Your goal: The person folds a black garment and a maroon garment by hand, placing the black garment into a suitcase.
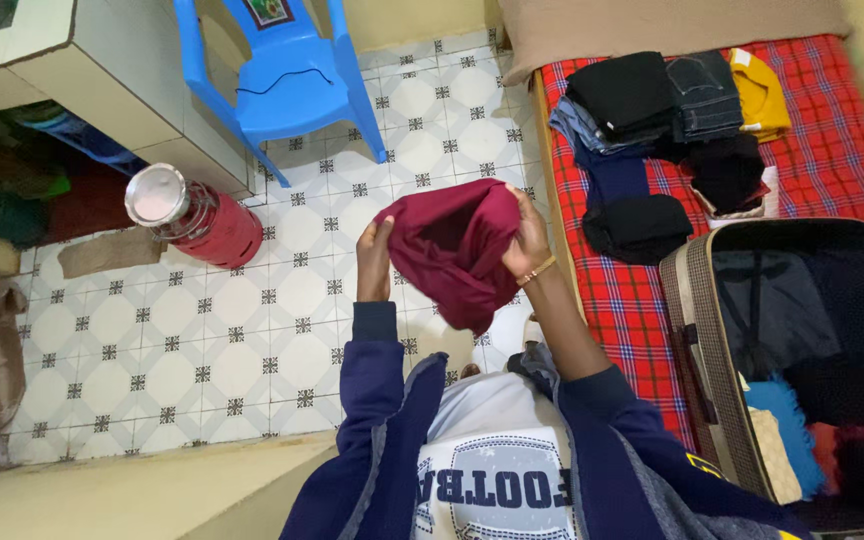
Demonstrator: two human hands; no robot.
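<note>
Wearing a navy jacket (382, 450) over a white printed shirt (497, 470), nearest the camera. Holding a maroon garment (452, 250) up in the air above the patterned tile floor (202, 330), between near and far. Gripping its left edge with the left hand (374, 262), fingers curled against the cloth. Clasping its upper right edge with the right hand (530, 240), thumb and fingers closed on the fabric, a thin bangle (536, 272) sitting at the wrist. Hanging bunched and folded between both hands, lower part drooping toward the chest.

Lying open at the near right, a dark suitcase (702, 340) with blue, cream and red cloth inside. Resting on a red checked bedspread (842, 140) at the right. Sitting farther back on that bedspread, folded stacks of dark clothes (632, 100) and a yellow garment (762, 95). Standing at the far left, a blue plastic chair (292, 90). Standing left of the hands, a red gas cylinder (202, 220) beside a pale cabinet (102, 70).
</note>
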